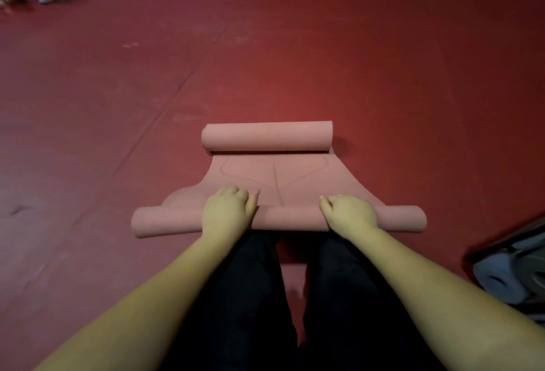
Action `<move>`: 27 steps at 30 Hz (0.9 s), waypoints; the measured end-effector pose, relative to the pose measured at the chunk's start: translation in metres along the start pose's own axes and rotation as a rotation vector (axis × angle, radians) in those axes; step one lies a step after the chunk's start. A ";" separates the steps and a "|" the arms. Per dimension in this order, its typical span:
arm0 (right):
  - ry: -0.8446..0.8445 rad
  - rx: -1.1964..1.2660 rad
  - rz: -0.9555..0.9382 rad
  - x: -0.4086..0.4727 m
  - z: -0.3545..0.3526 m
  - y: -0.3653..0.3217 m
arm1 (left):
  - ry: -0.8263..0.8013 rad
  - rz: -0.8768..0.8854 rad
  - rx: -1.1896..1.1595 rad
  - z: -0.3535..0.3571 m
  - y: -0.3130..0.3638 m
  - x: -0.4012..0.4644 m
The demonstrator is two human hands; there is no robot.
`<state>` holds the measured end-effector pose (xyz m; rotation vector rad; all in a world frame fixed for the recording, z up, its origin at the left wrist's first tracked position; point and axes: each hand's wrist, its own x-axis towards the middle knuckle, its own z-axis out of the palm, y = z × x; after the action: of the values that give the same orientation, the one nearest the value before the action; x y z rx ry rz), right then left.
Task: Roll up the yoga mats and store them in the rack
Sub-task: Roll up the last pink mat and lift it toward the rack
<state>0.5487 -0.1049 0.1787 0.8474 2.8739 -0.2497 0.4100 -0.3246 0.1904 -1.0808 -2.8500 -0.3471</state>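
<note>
Two hands: the left hand (228,211) and the right hand (349,211) rest palms down, well apart, pressing on the near roll without closing around it.
Mat: a pink yoga mat (274,177) lies on the red floor (295,61), straight ahead of the kneeling person's dark-trousered legs (250,297).
Near roll: the near roll (292,219) lies under both hands, crosswise to the person.
Far roll: the far roll (267,136) is the mat's other end, curled up on its own, with a short flat stretch between the two rolls.
Rack: a dark rack (507,244) at the right edge holds a grey rolled mat (498,279).
Risk, skew: uneven pressure from either hand would likely let the near roll cone out to one side.
Risk, collision: the far curl may jam against the near roll and leave a loose, lumpy bundle.
Risk, slack: lifting the palms could let the roll spring open.
</note>
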 end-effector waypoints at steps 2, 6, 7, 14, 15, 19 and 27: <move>-0.117 0.024 0.030 0.011 -0.006 -0.001 | -0.009 0.021 0.031 0.004 -0.002 -0.012; -0.290 0.020 0.053 0.024 -0.026 -0.007 | -0.095 0.047 0.149 0.002 -0.007 -0.010; -0.321 0.023 0.055 0.026 -0.031 -0.008 | -0.113 0.057 0.144 -0.002 -0.007 -0.004; -0.600 0.040 0.048 0.020 -0.059 -0.003 | -0.251 -0.017 0.104 -0.027 0.006 0.006; -0.625 0.040 0.048 0.016 -0.057 -0.002 | -0.288 -0.036 0.102 -0.027 0.008 0.002; -0.405 0.044 -0.030 0.011 -0.028 0.001 | -0.383 -0.092 0.073 -0.019 0.011 0.000; 0.146 0.070 -0.083 -0.029 -0.007 0.001 | -0.432 -0.058 0.135 -0.009 0.003 0.026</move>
<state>0.5725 -0.1180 0.1907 0.7899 3.0570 -0.3113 0.3925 -0.3080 0.2039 -1.1710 -3.2205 0.0907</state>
